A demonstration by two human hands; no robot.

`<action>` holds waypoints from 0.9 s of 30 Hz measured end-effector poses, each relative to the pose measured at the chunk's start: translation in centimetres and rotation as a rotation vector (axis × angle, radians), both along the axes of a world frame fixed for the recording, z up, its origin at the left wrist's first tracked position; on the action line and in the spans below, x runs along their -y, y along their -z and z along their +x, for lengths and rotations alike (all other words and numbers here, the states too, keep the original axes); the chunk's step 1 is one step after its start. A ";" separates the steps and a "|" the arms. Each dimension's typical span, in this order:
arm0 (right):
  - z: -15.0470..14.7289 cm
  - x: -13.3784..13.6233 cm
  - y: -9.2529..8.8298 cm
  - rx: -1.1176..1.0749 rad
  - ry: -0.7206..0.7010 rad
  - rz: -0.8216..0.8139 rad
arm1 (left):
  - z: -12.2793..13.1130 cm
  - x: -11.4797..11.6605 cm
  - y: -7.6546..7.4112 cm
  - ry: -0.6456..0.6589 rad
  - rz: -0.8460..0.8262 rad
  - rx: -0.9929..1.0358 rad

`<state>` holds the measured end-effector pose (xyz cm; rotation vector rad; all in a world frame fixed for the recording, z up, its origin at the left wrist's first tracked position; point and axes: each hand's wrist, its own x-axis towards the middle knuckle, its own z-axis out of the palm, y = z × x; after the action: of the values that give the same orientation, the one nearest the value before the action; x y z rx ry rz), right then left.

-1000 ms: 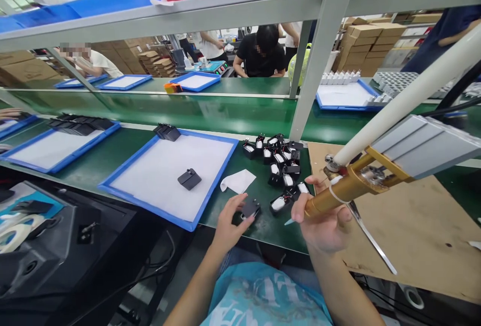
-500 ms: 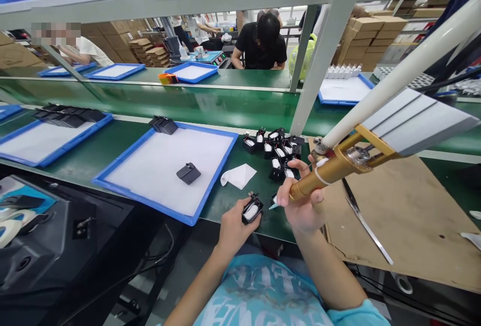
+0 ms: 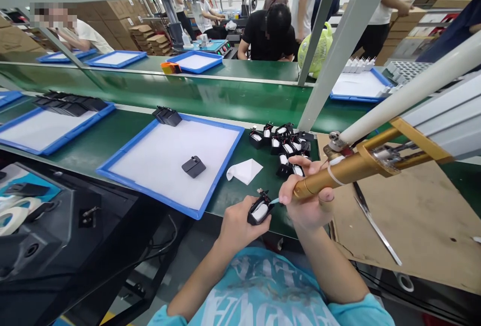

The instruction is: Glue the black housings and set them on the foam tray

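My left hand [image 3: 240,223] grips a small open black plug housing [image 3: 260,210] with a white piece inside and metal prongs at its top. In my right hand [image 3: 306,196] is a gold-coloured glue dispensing gun [image 3: 326,181], its pale blue nozzle [image 3: 275,201] pointing left. The nozzle tip meets the housing's right edge, or lies just beside it; whether it touches I cannot tell. Beyond my right hand stand several more open black housings [image 3: 285,143] with white insides. A folded white cloth [image 3: 246,171] lies to the left of them.
A blue-rimmed tray [image 3: 203,206] at left holds a closed black case [image 3: 194,166] and a small stack of them [image 3: 167,115]. A cardboard sheet [image 3: 413,206] bears tweezers [image 3: 378,231]. A slanting white pole [image 3: 409,75] and a frame post [image 3: 334,50] rise ahead. Co-workers sit opposite.
The nozzle and the plug housing have come together; before, there was a gap between them. The whole view has shifted slightly. Both hands keep their hold.
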<state>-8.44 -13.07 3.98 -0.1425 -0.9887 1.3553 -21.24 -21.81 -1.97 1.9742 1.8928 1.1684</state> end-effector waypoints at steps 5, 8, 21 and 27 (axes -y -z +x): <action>-0.3 0.0 -0.1 -0.018 0.025 -0.018 | -0.1 0.2 -0.1 -0.005 -0.013 0.016; -0.3 0.0 -0.3 -0.025 0.029 -0.025 | -0.3 0.1 0.2 -0.008 -0.035 0.047; -1.7 1.1 -1.0 -0.033 0.000 -0.050 | 1.1 -1.2 1.3 0.060 -0.067 0.258; -1.6 1.2 -0.9 0.012 -0.002 -0.008 | 1.2 -1.3 1.4 0.118 0.070 0.237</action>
<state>-10.00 -14.27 4.84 -0.1553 -0.9938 1.3621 -20.07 -20.48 -3.34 1.8577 1.6183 1.3821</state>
